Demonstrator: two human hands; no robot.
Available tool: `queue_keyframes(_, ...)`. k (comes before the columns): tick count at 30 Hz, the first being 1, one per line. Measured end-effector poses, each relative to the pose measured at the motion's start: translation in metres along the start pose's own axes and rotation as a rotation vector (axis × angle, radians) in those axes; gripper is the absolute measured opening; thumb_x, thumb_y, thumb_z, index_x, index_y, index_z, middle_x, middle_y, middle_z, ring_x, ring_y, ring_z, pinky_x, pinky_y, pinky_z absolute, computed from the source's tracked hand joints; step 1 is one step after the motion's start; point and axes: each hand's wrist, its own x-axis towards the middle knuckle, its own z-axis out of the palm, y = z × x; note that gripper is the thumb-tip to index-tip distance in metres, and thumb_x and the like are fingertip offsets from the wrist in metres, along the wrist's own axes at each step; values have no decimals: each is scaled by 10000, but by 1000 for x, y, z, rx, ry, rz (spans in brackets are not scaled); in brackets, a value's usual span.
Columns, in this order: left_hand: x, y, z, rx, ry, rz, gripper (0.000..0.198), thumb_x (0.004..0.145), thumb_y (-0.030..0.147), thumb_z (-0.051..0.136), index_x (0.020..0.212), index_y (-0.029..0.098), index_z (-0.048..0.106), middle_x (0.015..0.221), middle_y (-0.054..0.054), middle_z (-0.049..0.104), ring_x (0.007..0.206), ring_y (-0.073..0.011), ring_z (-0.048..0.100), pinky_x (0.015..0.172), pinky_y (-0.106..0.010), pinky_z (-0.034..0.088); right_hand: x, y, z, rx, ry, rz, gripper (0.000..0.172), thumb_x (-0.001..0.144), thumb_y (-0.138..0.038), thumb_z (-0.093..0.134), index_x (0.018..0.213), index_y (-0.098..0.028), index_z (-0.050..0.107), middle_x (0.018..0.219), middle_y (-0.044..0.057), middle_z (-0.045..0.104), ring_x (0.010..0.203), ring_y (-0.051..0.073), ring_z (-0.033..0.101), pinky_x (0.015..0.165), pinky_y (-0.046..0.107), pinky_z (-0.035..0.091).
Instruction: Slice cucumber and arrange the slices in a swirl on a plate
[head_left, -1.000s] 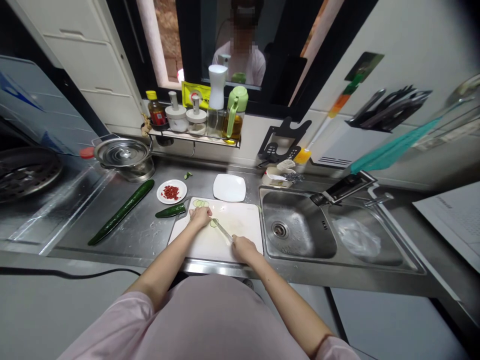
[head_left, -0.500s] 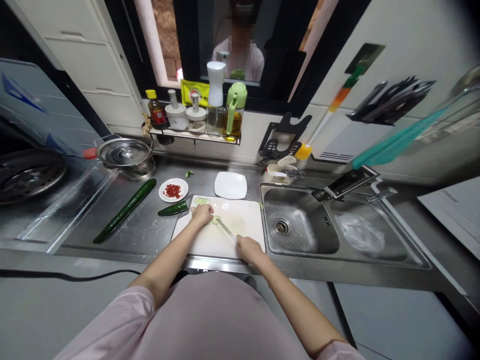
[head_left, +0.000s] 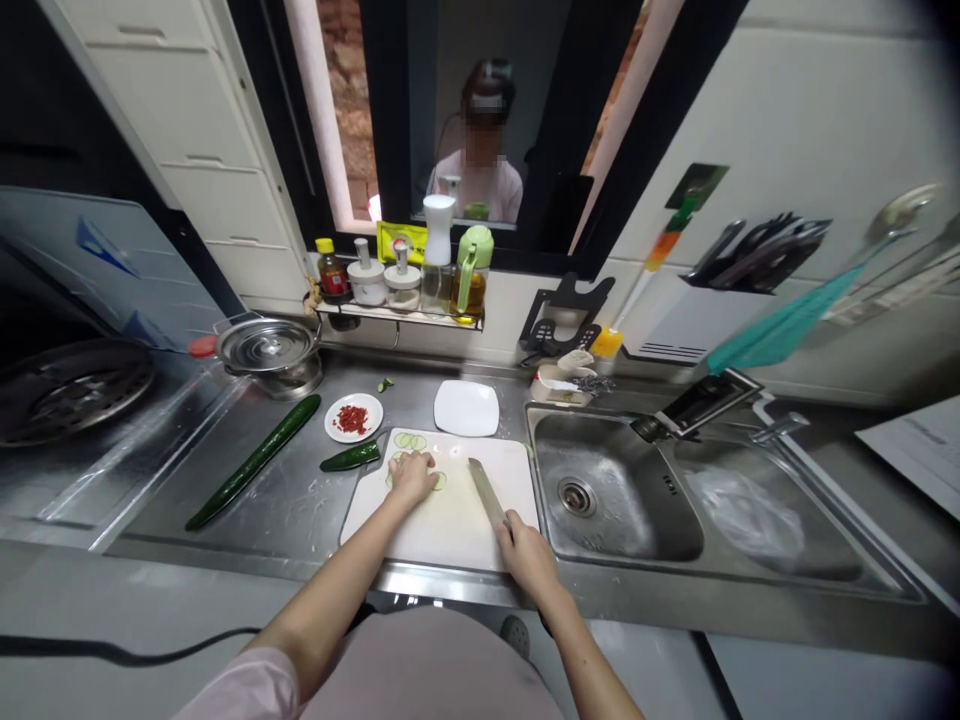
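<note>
A white cutting board point(head_left: 450, 540) lies on the steel counter. My left hand point(head_left: 411, 478) is over its left half, with bent fingers pressed on thin cucumber slices point(head_left: 440, 481); part of these is hidden under the hand. More overlapping slices point(head_left: 409, 440) lie near the board's back left corner. My right hand point(head_left: 525, 555) is closed around the handle of a kitchen knife point(head_left: 486, 490). The blade points away from me over the right half of the board, apart from the slices. Left of the board lies a cut piece of cucumber point(head_left: 349, 457).
A whole cucumber point(head_left: 255, 460) lies farther left. Behind the board are a plate of chopped red pieces point(head_left: 332, 422) and a white square plate point(head_left: 466, 408). The sink point(head_left: 611, 490) adjoins the board on the right. A lidded steel pot point(head_left: 268, 345) stands back left, below a wall shelf point(head_left: 397, 314) with seasonings.
The knife has moved right, away from the slice at its tip. My left hand has shifted onto the slices at the left. The camera view has tilted upward.
</note>
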Motion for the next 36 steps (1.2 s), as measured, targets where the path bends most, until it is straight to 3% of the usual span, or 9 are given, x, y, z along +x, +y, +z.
queue_keyframes(6,-3,10,6,0,33,-29,160,768,252,571,910,236,644,1118,-85,638,1112,-283,511,914,-427,285,8,5,2,-10,21,71,316,982,-351,282,1125,-213,527,973,100,701,926,217,658,681,266,362)
queue_keyframes(12,-10,19,10,-92,67,-89,199,795,129,484,861,242,634,977,-48,690,1026,-249,564,873,-409,306,10,6,6,-31,19,81,320,981,-337,277,1111,-208,540,972,112,703,938,234,662,706,287,387)
queue_keyframes(19,-23,20,9,-183,104,-109,209,822,138,465,875,261,625,931,-19,709,998,-222,590,855,-372,318,8,0,3,-47,-14,88,331,981,-311,274,1168,-199,523,996,130,701,952,233,664,725,292,406)
queue_keyframes(23,-34,7,10,-282,141,-136,133,814,192,522,858,267,622,887,4,708,952,-207,610,866,-369,304,8,-2,2,-43,-31,94,349,980,-314,265,1183,-197,525,1003,130,701,957,235,663,737,297,416)
queue_keyframes(28,-45,-25,7,-327,213,-215,95,815,244,555,876,265,626,904,4,710,952,-215,615,858,-368,296,9,-4,2,-55,-24,73,353,974,-305,268,1170,-194,539,1006,136,699,959,245,663,744,313,428)
queue_keyframes(36,-47,-62,3,-352,270,-309,107,813,243,556,882,271,632,900,-2,712,957,-209,616,841,-354,314,11,-6,0,-80,-35,59,349,970,-297,284,1179,-185,540,986,139,703,958,237,664,750,308,426)
